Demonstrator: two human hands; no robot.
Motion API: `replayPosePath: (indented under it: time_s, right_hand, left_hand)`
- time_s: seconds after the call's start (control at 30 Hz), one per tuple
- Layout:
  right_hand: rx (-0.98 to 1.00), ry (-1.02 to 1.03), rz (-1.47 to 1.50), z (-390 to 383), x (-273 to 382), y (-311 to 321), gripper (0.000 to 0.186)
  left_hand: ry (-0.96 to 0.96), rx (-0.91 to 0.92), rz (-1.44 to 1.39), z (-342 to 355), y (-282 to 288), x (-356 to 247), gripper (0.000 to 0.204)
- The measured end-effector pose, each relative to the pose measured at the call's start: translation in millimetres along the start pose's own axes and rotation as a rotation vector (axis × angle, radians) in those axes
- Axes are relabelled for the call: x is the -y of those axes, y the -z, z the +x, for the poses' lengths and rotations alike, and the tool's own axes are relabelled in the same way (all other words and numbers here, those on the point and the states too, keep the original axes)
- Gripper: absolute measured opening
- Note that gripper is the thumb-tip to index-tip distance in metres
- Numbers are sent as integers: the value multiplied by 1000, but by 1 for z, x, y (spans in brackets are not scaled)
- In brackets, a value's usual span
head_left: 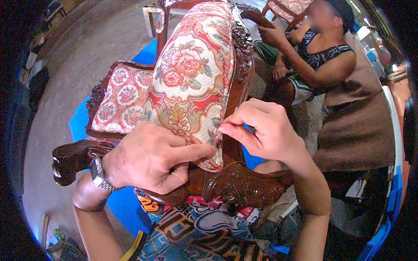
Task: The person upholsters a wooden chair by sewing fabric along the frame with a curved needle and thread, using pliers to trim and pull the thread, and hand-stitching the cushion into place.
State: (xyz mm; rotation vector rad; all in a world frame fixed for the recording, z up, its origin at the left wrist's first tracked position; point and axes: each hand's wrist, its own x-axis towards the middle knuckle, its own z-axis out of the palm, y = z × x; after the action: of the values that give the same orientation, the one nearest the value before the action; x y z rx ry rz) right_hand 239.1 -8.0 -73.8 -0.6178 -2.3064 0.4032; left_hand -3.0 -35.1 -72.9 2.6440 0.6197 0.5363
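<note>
A chair of dark carved wood point(237, 187) stands before me, tilted, its padded back point(185, 65) covered in red and cream floral fabric. At the lower tip of this padding, the stretched index finger of my left hand point(150, 156) presses on the fabric. Its other fingers are curled closed, and what they hold, if anything, is hidden. My right hand point(263, 128) pinches thumb and fingertips together at the padding's right edge; whatever is between them is too small to name. A thin thread point(235, 163) loops below the tip, over the wood.
The padded seat point(126, 99) lies beyond my left hand. A blue sheet point(82, 124) spreads underneath. At upper right sits another person point(322, 56), a hand near the carved frame. Brown cloth point(357, 130) covers a surface at the right; another floral chair point(289, 9) stands behind.
</note>
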Motion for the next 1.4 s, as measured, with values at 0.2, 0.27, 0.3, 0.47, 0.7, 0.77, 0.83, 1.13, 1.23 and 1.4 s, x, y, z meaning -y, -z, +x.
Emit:
replayPosePath:
  time_s: [0.2,0.27,0.3,0.47,0.7,0.77,0.83,1.13,1.23,1.4]
  right_hand:
    - [-11,-144,24,-1,4,-2,19]
    - [-5,-212,87,0,5,-3,20]
    - [-5,-196,90,0,4,-3,20]
    - [57,-220,205,2,-1,-4,19]
    - [74,-316,216,-4,4,-6,19]
    - [40,-280,230,-5,4,-4,19]
    - [15,-256,241,-4,2,-3,19]
    - [182,-261,288,-3,0,9,14]
    - [158,-309,259,-3,5,16,17]
    - [305,-252,199,-4,-5,5,21]
  left_hand:
    - [13,3,-10,-2,-1,1,52]
    - [-2,-20,-12,-2,-1,2,52]
    - [-4,-19,1,-2,0,2,53]
    - [-2,-7,-8,1,2,2,54]
    - [43,41,-27,-1,2,1,50]
    - [18,14,-13,0,0,2,52]
    - [-6,-10,5,1,1,1,55]
    - [74,0,0,5,10,-15,45]
    - [109,-214,232,11,18,-41,48]
    - [-72,-184,-2,45,63,-79,56]
